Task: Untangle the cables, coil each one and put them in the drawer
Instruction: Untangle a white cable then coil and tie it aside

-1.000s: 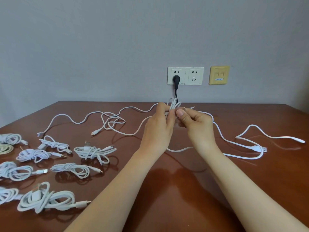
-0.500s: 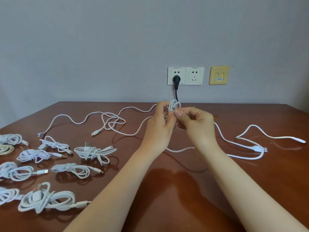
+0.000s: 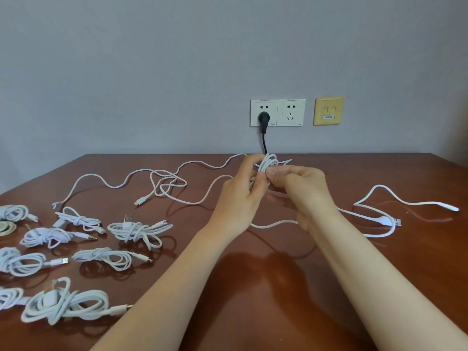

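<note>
Left grip (image 3: 238,198), right grip (image 3: 301,191) around cable (image 3: 270,163)

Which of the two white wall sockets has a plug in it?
The left socket: a black plug sits in it; the right socket, by the yellow plate, has none.

Glossy, polished reddish-brown wood-look counter (image 3: 253,274) with soft reflections; cables (image 3: 136,230) in smooth white plastic sheathing, faintly shiny; USB connector (image 3: 397,222), bright metal shell; matt grey wall (image 3: 152,72); smooth white plastic socket plates (image 3: 291,112).
</note>
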`<state>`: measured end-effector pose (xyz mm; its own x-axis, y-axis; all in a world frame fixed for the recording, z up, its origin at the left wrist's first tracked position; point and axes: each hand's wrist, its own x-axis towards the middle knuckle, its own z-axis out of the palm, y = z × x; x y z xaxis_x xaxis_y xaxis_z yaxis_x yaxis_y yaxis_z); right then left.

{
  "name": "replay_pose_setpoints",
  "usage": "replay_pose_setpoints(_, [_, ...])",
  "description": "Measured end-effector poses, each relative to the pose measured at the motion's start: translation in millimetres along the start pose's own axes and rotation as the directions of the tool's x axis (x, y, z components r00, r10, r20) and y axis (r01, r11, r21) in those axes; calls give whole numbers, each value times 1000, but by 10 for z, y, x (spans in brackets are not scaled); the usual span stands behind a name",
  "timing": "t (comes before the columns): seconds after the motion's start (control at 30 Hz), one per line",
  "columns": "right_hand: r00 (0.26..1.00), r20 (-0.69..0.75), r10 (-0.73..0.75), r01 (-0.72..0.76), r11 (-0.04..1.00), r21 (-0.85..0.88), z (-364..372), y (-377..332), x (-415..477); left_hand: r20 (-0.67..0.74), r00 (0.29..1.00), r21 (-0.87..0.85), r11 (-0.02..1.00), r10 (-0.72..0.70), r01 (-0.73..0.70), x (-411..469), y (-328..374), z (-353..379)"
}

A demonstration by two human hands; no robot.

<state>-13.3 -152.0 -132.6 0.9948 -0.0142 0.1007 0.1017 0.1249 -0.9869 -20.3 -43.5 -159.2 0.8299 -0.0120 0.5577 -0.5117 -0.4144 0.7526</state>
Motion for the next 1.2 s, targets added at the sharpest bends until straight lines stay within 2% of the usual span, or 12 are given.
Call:
replay_pose_setpoints(0.07, [999,-17,-42,41,999,-35,15,29,4,-6,1000,4,1000,-3,3,3,4,-4])
replay_pose_setpoints(0.2, [967,-55,-247,226,941,-251,22,46,19,-17,1000,-6,1000,7,-7,9,25,1])
replay_pose_setpoints(0.33, [971,-86,-221,209,969,-130,43,60,8,-16,1000,-76,997,-13,12,15,23,23])
replay_pose_setpoints(0.43, [959,-205,-194,200,980,6,70,84,22,-23,997,-237,970,-68,61,25,71,34])
replay_pose_setpoints(0.47, [973,-179,-149,167,982,90,69,77,31,-10,995,-300,950,-96,89,29,90,40])
replay_pose_setpoints(0.53, [998,2,-59,58,982,180,71,60,34,36,989,-394,908,-142,145,33,122,53])
replay_pose_setpoints(0.6, [992,128,-23,9,994,109,64,92,28,68,982,-436,880,-176,188,34,123,64])
replay_pose_setpoints(0.77, [993,-3,-121,121,989,82,67,170,68,125,973,-431,873,-193,228,41,109,102])
replay_pose_setpoints(0.87, [992,-58,-115,116,993,13,25,212,110,202,958,-332,906,-203,262,26,74,145])
replay_pose_setpoints(0.97, [996,3,-85,85,996,-17,8,206,114,168,963,-344,903,-211,258,25,45,163])
replay_pose_setpoints(1.1, [988,126,-91,83,994,68,64,140,66,66,951,-555,781,-302,287,93,51,141])
replay_pose_setpoints(1.2, [984,162,-70,65,997,34,89,159,32,54,939,-592,746,-340,305,109,21,126])
